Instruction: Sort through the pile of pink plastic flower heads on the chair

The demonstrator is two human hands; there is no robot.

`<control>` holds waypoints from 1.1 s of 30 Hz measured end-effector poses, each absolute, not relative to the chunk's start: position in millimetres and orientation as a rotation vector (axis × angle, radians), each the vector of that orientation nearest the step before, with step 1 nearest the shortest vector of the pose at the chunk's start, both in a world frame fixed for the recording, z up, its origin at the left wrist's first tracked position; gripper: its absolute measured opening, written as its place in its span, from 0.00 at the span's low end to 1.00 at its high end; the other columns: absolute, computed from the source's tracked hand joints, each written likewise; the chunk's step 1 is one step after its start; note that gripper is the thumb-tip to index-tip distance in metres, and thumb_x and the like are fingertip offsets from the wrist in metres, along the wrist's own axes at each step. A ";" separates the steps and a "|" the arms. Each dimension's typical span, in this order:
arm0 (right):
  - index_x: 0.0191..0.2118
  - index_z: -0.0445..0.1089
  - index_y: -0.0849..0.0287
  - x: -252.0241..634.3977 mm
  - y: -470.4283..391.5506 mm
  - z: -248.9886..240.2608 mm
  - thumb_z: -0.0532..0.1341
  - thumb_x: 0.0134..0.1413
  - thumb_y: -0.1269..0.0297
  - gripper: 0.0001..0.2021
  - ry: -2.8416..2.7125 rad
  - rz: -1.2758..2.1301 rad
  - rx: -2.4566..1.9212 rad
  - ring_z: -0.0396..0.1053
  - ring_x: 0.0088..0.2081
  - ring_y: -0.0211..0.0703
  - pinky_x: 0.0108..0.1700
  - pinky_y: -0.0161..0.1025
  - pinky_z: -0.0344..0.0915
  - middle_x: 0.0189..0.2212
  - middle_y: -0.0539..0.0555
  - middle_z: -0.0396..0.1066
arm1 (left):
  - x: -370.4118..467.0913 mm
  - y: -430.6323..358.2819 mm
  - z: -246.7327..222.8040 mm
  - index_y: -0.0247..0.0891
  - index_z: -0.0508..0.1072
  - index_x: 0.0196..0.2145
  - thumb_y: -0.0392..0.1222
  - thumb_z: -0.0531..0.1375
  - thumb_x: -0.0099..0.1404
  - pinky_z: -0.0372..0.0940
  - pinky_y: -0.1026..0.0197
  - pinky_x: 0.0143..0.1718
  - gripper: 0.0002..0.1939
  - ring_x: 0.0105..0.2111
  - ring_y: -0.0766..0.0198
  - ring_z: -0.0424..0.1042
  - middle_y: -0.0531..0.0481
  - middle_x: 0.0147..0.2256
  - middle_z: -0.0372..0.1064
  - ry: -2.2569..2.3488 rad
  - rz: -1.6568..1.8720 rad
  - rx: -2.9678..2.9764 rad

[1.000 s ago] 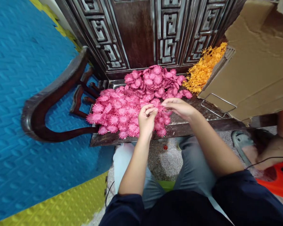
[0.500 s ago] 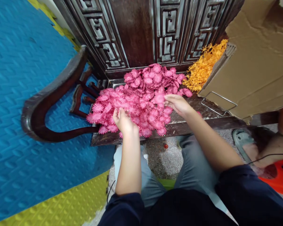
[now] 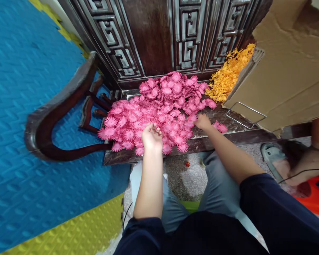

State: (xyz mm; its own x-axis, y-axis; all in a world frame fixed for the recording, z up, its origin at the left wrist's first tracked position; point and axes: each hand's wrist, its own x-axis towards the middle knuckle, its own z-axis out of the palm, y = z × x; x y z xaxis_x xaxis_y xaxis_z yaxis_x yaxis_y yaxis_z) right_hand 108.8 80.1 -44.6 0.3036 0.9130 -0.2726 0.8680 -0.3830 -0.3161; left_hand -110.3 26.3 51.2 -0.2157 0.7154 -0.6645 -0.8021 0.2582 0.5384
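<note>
A large heap of pink flower-shaped pieces (image 3: 149,113) covers the left part of a dark wooden bench seat (image 3: 210,131). Over the heap's front, my left hand (image 3: 152,136) is turned partly palm up with its fingers curled; whether a small piece lies in them is too small to tell. My right hand (image 3: 202,122) is at the heap's right edge, back upward, its fingertips hidden against the pink pieces. A few loose pink pieces (image 3: 220,127) lie on the seat to the right of that hand.
Orange pieces (image 3: 228,76) are piled at the back right beside a large cardboard sheet (image 3: 289,71) with a metal wire loop (image 3: 246,115). A curved wooden armrest (image 3: 39,127) stands at left. Another person's sandalled foot (image 3: 279,164) is at right.
My left hand has moved right and slightly down, its palm turning up. My right hand has lowered to the heap's right edge, and more loose pink pieces show on the seat beside it.
</note>
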 end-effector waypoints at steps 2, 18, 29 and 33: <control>0.50 0.62 0.71 104.8 80.7 -50.1 0.61 0.44 0.65 0.25 -1.595 0.640 -2.458 0.61 0.54 0.62 0.52 0.54 0.58 0.52 0.75 0.60 | -110.9 25.9 51.6 0.37 0.60 0.26 0.30 0.51 0.56 0.49 0.69 0.20 0.04 0.15 0.74 0.56 0.58 0.18 0.59 1.109 1.387 -0.111; 0.26 0.61 0.60 92.7 87.0 -21.1 0.65 0.39 0.69 0.09 -1.068 1.437 -1.668 0.63 0.21 0.29 0.26 0.29 0.59 0.19 0.45 0.66 | -101.9 25.3 41.8 0.37 0.65 0.29 0.33 0.56 0.50 0.49 0.67 0.21 0.06 0.17 0.74 0.55 0.58 0.20 0.57 1.073 1.315 0.049; 0.26 0.62 0.59 51.7 66.4 17.2 0.59 0.44 0.76 0.06 -0.726 1.756 -1.219 0.66 0.23 0.31 0.32 0.31 0.64 0.19 0.45 0.68 | -66.5 37.7 12.0 0.35 0.69 0.35 0.30 0.63 0.47 0.61 0.65 0.41 0.15 0.30 0.71 0.67 0.54 0.27 0.65 1.313 1.443 0.483; 0.26 0.61 0.58 45.0 64.0 28.2 0.57 0.49 0.71 0.04 -0.556 1.718 -1.144 0.66 0.24 0.33 0.34 0.33 0.65 0.19 0.45 0.66 | -87.9 46.2 10.9 0.36 0.68 0.36 0.31 0.60 0.50 0.61 0.67 0.38 0.14 0.29 0.73 0.66 0.55 0.28 0.63 1.349 1.663 0.391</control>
